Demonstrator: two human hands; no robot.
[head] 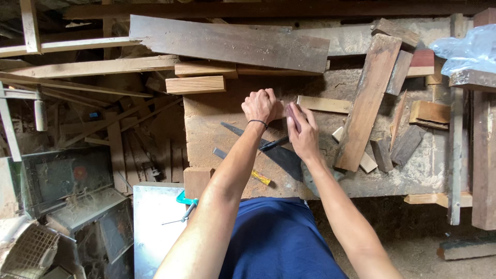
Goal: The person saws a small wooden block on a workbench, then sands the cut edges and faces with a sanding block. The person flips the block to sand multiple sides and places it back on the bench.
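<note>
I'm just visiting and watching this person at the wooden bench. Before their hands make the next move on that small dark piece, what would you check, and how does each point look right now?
1. Right hand has the small dark wood piece gripped: ok.
2. Left hand is closed and resting on the workbench beside that piece: ok.
3. What the left hand holds: cannot tell, the fist hides it.
4. Metal square lies flat under the forearms, in the way of them: not ok.
5. Long plank leans close on the right, apart from the hands: ok.
6. Yellow-handled tool lies near the bench's front edge, not overhanging: ok.
</note>
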